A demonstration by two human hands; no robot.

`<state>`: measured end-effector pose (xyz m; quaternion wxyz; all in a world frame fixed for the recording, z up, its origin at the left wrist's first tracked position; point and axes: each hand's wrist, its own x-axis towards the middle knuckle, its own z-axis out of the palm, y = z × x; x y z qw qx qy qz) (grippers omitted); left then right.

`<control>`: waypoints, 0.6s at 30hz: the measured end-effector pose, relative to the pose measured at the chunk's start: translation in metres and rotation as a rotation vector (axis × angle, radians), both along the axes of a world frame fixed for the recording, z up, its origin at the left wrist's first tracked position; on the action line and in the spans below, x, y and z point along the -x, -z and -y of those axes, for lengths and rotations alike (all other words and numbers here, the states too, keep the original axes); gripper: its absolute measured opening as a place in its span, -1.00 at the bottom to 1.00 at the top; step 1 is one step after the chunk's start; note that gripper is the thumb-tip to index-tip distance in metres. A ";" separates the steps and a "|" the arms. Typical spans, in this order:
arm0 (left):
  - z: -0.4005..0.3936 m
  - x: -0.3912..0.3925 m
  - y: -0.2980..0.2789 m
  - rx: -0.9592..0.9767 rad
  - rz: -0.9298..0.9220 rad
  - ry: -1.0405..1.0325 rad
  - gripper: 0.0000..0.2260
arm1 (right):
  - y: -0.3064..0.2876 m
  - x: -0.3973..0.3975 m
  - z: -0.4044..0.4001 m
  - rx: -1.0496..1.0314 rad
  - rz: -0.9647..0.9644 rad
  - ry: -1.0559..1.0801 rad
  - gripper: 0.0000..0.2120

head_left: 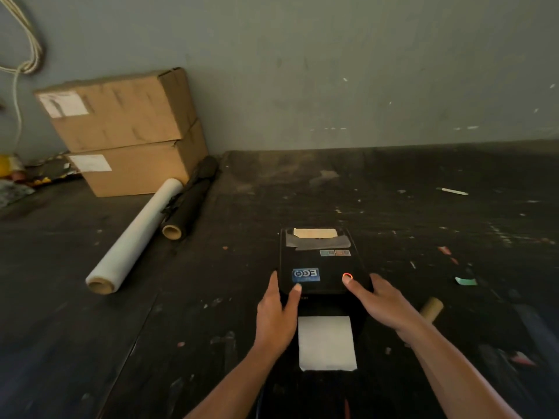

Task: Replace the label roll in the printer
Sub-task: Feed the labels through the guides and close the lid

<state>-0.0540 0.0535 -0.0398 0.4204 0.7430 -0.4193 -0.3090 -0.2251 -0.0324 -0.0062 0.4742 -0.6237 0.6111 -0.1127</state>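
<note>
- My fingers on the far sides of the printer [322, 261] are partly hidden behind its black body; the small stickers on the lid are too blurred to read.
- Black, boxy, smooth plastic printer, a red ring light [347, 276] glowing at my right thumb tip.
- A white matte label [326, 343] sticks out of the front slot, lying flat between my wrists.
- Left hand [276, 313] grips the printer's left edge, thumb on the lid.
- Right hand [379, 300] grips the right edge, thumb on top.
- A cardboard tube [431, 308] peeks out just beyond my right wrist, partly hidden.
- Dark, scuffed counter [211, 297]; clear film roll [133, 237] well off left.
</note>
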 end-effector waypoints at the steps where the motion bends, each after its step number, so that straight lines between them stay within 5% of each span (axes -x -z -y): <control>1: -0.002 0.001 0.005 -0.006 0.001 -0.004 -0.40 | 0.004 0.000 -0.002 -0.002 -0.002 0.003 -0.16; 6: -0.001 0.000 0.006 0.001 0.029 -0.021 -0.39 | 0.008 -0.001 -0.002 0.014 0.004 0.017 -0.22; 13: 0.061 -0.020 -0.030 -0.163 -0.228 -0.105 -0.47 | 0.003 -0.012 0.027 0.109 0.085 0.081 -0.41; 18: 0.081 -0.022 -0.023 -0.263 -0.182 -0.084 -0.48 | 0.019 -0.024 0.034 0.103 0.206 0.251 -0.54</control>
